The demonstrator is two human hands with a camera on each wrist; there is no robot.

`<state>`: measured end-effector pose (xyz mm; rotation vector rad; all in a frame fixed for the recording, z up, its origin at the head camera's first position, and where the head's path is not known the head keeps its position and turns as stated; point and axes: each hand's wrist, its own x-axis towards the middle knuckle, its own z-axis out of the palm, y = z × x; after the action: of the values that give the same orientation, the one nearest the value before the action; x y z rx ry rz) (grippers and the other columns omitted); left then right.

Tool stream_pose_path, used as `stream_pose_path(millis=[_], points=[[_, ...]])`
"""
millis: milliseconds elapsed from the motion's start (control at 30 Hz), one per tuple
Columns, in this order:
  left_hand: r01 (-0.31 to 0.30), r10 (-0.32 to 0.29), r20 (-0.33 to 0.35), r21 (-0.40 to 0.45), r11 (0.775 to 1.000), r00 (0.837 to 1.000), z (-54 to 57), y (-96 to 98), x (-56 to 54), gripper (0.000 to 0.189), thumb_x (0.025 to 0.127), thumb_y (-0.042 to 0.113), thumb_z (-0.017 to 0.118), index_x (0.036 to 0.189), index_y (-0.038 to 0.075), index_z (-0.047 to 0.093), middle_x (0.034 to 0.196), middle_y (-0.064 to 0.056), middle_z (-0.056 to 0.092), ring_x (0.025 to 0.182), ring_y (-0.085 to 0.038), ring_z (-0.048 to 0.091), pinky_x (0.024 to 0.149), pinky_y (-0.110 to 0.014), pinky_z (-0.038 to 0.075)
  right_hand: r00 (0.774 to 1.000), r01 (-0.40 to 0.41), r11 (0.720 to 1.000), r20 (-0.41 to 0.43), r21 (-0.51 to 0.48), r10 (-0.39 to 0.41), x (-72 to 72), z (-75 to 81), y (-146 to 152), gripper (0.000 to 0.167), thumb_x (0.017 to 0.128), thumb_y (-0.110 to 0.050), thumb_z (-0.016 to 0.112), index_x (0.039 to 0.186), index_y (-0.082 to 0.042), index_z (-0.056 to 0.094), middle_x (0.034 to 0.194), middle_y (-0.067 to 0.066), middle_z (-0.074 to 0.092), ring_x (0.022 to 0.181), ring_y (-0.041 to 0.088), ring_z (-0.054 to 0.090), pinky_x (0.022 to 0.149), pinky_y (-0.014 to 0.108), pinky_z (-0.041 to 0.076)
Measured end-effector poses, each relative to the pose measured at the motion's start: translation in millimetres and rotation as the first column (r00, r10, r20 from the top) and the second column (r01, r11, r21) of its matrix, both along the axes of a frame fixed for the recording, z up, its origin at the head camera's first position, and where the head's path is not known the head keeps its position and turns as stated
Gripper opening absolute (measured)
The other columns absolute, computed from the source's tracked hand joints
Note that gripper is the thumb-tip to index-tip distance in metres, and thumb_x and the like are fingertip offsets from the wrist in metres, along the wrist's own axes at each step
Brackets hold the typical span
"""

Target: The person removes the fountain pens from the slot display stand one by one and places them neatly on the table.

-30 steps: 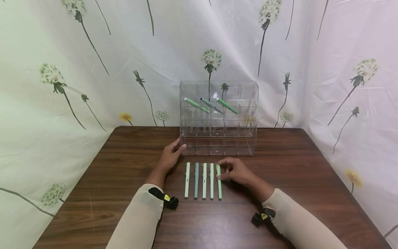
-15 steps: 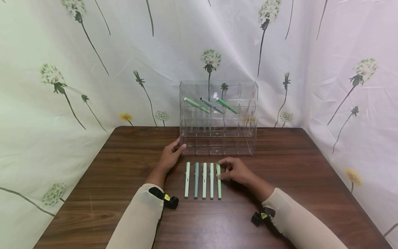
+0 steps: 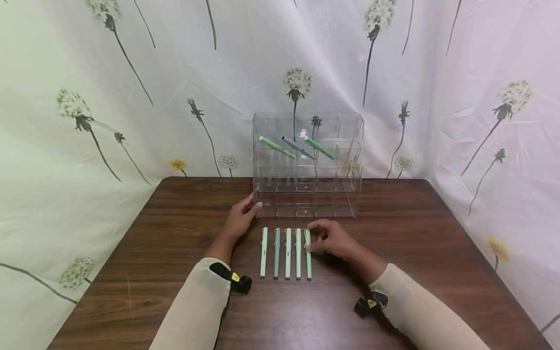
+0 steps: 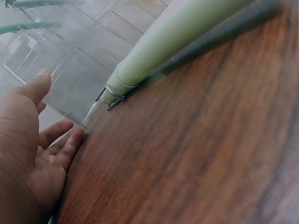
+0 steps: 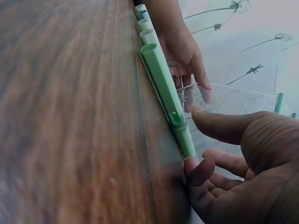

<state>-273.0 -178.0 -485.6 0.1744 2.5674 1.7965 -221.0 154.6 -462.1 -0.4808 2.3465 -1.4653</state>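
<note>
My left hand [image 3: 237,219] rests at the lower left corner of a clear plastic tiered rack [image 3: 306,191]. Its thumb lies by the front and the extended fingers run along the side. In the head view, my right hand [image 3: 334,240] is beside the rightmost green capped pen [image 3: 308,262]. An index fingertip is at that pen's clip end, with the thumb near its side; the right wrist view shows the thumb slightly apart from it. Left of it lie a pale green pen [image 3: 298,253], another pale pen [image 3: 287,257], a blue-grey pen [image 3: 276,255] and a further pale pen [image 3: 263,255].
Three pens lean in the rack's upper tier: a light green pen [image 3: 276,148], a grey-blue pen [image 3: 297,148] and a darker green pen [image 3: 319,148]. The rack stands at the back of a brown wooden table [image 3: 197,204]. Behind hangs a dandelion-print curtain [image 3: 245,73].
</note>
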Motion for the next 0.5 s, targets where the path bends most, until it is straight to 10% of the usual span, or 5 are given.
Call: stream_pose_path(millis=[200,500], points=[[-0.008,0.008,-0.013,-0.002,1.0,1.0,-2.0,0.1,-2.4,0.069,0.112,0.044,0.063,0.171,0.021,0.038,0.166,-0.018,0.054,0.151,-0.04,0.055,0.126,-0.058,0.043,1.0,0.017,1.0,0.002,0.001,-0.017,0.1,7.1,0.2,0.07,0.086,-0.005,0.092,0.147,0.006,0.058,0.137,0.026,0.064,0.089,0.019,0.06,0.071,0.029,0.053],[-0.007,0.007,0.001,-0.009,1.0,1.0,-1.0,0.0,-2.2,0.068,0.112,0.045,0.063,0.171,0.021,0.039,0.168,-0.016,0.052,0.153,-0.037,0.053,0.128,-0.057,0.041,0.998,0.033,0.997,-0.063,0.065,-0.029,-6.8,19.5,1.5,0.07,0.089,-0.011,0.092,0.148,0.006,0.058,0.137,0.027,0.066,0.104,0.027,0.066,0.083,0.031,0.055]])
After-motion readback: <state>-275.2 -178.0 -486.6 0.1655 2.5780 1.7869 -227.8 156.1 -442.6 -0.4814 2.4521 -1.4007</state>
